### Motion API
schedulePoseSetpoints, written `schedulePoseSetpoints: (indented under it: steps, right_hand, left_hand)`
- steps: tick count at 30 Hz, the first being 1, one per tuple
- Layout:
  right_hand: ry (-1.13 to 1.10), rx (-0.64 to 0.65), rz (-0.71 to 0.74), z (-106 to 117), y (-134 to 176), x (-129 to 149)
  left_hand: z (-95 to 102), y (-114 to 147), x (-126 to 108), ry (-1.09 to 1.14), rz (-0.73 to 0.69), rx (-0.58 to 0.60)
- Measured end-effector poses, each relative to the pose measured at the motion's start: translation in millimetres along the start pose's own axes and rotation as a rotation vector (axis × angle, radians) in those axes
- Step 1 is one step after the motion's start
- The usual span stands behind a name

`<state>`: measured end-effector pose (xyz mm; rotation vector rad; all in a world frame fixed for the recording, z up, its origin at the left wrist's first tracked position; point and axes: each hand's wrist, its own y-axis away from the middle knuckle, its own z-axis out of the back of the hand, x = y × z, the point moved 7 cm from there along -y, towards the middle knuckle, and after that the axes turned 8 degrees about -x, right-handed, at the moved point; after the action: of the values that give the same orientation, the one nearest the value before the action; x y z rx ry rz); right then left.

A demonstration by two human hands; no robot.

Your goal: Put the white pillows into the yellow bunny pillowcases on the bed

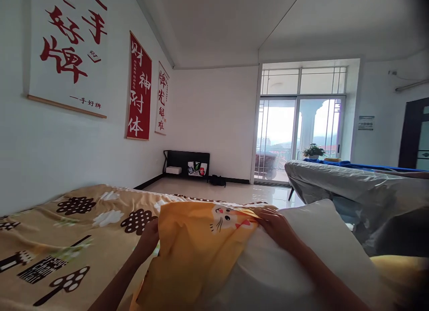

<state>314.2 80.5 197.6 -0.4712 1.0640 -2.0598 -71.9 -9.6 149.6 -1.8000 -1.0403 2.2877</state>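
Note:
A yellow pillowcase (197,244) with a printed cat face is spread between my hands. My left hand (152,234) grips its left edge, the fingers partly hidden behind the cloth. At the upper right corner of the case, my right hand (273,224) is closed on the fabric. A white pillow (311,217) lies under and to the right of the pillowcase, partly covered by it. How far the pillow reaches inside the case I cannot tell. Beneath them is a tan patterned blanket (110,253) with brown and white cloud shapes.
At the right stands a table (338,177) draped in clear plastic, with a potted plant (314,151) behind it. Something yellow (402,266) lies at the lower right. A low black shelf (187,159) stands by the far wall. Scrolls (139,87) hang on the left wall.

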Motion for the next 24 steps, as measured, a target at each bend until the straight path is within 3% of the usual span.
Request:
schedulePoseSetpoints:
  steps: [7,11,16,21,24]
  right_hand:
    - [-0.018,0.005,-0.055,-6,5,-8]
    - [-0.028,0.009,-0.069,-5,4,-5]
    - [-0.010,0.025,-0.064,-2,2,6]
    - [0.005,0.031,-0.016,-1,3,14]
    - [0.010,0.035,-0.001,0,6,15]
  left_hand:
    - [-8.3,8,-8,0.025,-0.018,0.095]
    - [-12.3,16,-10,0.087,0.043,0.131]
    - [-8.9,13,27,0.363,0.353,0.082]
    - [-11.6,4,55,0.443,0.429,0.084]
    - [-15.2,4,62,0.425,0.441,0.155]
